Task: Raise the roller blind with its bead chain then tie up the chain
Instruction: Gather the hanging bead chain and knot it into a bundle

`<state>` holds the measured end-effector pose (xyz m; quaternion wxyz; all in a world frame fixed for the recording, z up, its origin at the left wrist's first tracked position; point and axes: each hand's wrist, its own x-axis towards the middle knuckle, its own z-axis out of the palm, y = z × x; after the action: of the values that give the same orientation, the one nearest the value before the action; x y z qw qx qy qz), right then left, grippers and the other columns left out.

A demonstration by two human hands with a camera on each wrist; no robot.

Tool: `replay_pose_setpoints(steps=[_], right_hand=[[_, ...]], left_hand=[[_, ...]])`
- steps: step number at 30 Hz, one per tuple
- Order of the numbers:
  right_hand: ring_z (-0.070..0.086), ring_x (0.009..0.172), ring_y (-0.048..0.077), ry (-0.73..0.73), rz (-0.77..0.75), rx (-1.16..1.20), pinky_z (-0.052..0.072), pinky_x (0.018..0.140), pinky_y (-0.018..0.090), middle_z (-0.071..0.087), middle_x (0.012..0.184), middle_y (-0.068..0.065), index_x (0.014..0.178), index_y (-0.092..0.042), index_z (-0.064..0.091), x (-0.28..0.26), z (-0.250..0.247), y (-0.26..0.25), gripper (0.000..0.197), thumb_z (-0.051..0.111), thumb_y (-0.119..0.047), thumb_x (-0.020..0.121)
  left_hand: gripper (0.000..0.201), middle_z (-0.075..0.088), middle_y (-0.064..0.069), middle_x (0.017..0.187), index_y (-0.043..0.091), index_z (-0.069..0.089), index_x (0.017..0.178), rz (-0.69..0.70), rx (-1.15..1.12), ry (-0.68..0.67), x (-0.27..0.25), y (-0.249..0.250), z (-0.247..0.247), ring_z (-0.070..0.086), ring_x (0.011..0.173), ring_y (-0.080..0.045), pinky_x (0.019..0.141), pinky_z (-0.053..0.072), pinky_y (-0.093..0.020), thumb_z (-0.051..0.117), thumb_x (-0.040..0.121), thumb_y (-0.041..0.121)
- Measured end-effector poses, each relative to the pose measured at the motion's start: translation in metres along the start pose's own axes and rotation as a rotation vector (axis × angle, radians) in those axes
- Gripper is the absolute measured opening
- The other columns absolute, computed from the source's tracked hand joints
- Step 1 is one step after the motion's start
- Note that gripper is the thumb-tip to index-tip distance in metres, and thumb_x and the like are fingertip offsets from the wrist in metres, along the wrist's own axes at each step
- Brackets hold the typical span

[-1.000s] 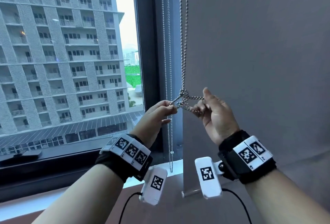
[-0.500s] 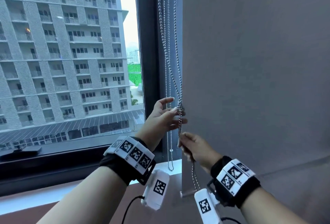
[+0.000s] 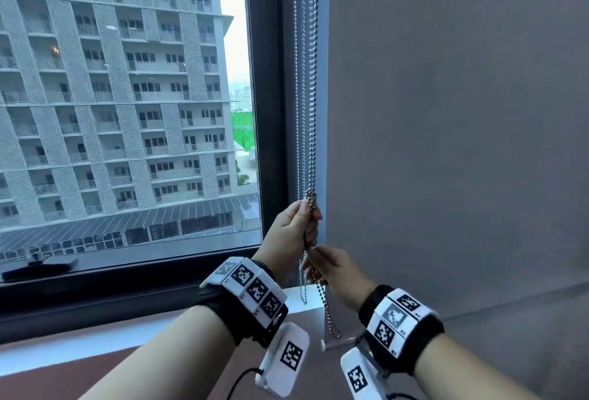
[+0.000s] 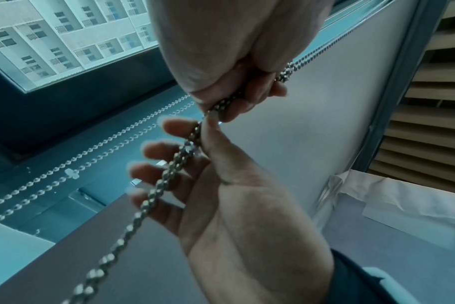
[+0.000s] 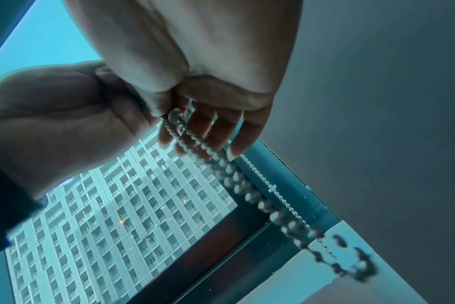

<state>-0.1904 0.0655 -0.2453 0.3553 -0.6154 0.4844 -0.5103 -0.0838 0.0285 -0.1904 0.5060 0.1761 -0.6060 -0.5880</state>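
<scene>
Both hands are up at the window edge, working the silver metal bead chain that hangs in doubled strands along the dark window frame, just beside the edge of the grey fabric roller blind. There's a tight little knot of beads bunched in the chain, sitting right above the left hand.

The left hand has its fingers curled round the doubled chain just under that knot, thumb closing against them, gripping it. Directly beneath, almost touching, the right hand pinches the same strands between thumb and forefinger; from the left wrist camera its other fingers fan out loose and straight behind the chain, not wrapped round it.

Below the right hand the chain dangles free, its looped tail hanging slightly slantwise down to near the blind's white bottom rail end. A second, thinner bead chain hangs straight beside the first, closer to the glass, with no hand on it; a small clear connector shows on it in the left wrist view.

Out through the glass, a tall pale apartment block fills the view. Both wrists wear black bands with white marker blocks.
</scene>
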Motion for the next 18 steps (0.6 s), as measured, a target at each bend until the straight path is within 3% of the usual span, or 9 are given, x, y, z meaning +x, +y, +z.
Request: replay_pose_setpoints(steps=[3,6,9,11,13,15,18], right_hand=[[0.056,0.081,0.002,0.215,-0.14,-0.195,0.046,0.076,0.021,0.059,0.097,-0.001,0.094,-0.032,0.057,-0.003,-0.005,-0.008,0.013,0.052,-0.021,0.093],[0.051,0.095,0.007,0.41,-0.432,-0.434,0.045,0.085,0.021,0.05,0.104,-0.006,0.106,-0.022,0.053,-0.008,-0.007,-0.029,0.021,0.051,-0.021,0.085],[0.05,0.104,0.02,0.424,-0.804,-0.734,0.039,0.094,0.028,0.055,0.107,0.007,0.103,-0.013,0.056,-0.007,-0.007,-0.053,0.028,0.052,-0.011,0.075],[0.049,0.112,0.026,0.367,-0.943,-0.941,0.039,0.097,0.037,0.058,0.111,0.009,0.102,-0.012,0.061,-0.002,-0.009,-0.067,0.034,0.052,-0.007,0.07],[0.046,0.121,0.026,0.316,-0.95,-1.146,0.037,0.101,0.045,0.06,0.115,0.007,0.103,-0.015,0.064,0.005,-0.012,-0.079,0.036,0.053,-0.013,0.07],[0.046,0.123,0.025,0.301,-0.898,-1.269,0.031,0.106,0.048,0.063,0.111,0.004,0.103,-0.017,0.065,0.01,-0.018,-0.088,0.031,0.053,-0.024,0.075],[0.055,0.114,0.026,0.265,-0.838,-1.355,0.037,0.097,0.044,0.065,0.099,0.002,0.092,-0.018,0.066,0.01,-0.026,-0.096,0.028,0.05,-0.038,0.082]], left_hand=[[0.034,0.031,0.008,0.049,0.013,0.051,0.074,-0.02,0.039,0.024,0.0,0.001,-0.004,0.028,0.041,-0.005,0.04,0.026,-0.014,0.033,0.1,0.024],[0.03,0.038,0.01,0.048,0.014,0.051,0.076,-0.037,0.112,0.028,-0.001,0.004,-0.007,0.031,0.04,-0.004,0.039,0.026,-0.015,0.035,0.1,0.023],[0.019,0.043,-0.009,0.06,0.007,0.053,0.085,-0.061,0.189,0.005,-0.003,0.006,-0.009,0.037,0.049,-0.014,0.043,0.03,-0.021,0.042,0.097,0.015],[0.015,0.045,-0.014,0.072,0.007,0.059,0.085,-0.029,0.24,-0.004,-0.004,0.008,-0.01,0.04,0.061,-0.02,0.051,0.032,-0.026,0.046,0.093,0.007],[0.019,0.051,-0.011,0.065,0.009,0.06,0.076,0.001,0.285,-0.022,-0.006,0.011,-0.01,0.043,0.063,-0.02,0.05,0.036,-0.025,0.049,0.091,0.003],[0.028,0.054,0.005,0.052,0.013,0.058,0.07,0.007,0.27,-0.041,-0.008,0.019,-0.01,0.045,0.051,-0.012,0.044,0.035,-0.015,0.047,0.092,0.001],[0.024,0.043,0.013,0.042,0.014,0.059,0.076,-0.007,0.231,-0.08,-0.009,0.028,-0.016,0.033,0.037,0.001,0.038,0.027,-0.011,0.046,0.094,0.007]])
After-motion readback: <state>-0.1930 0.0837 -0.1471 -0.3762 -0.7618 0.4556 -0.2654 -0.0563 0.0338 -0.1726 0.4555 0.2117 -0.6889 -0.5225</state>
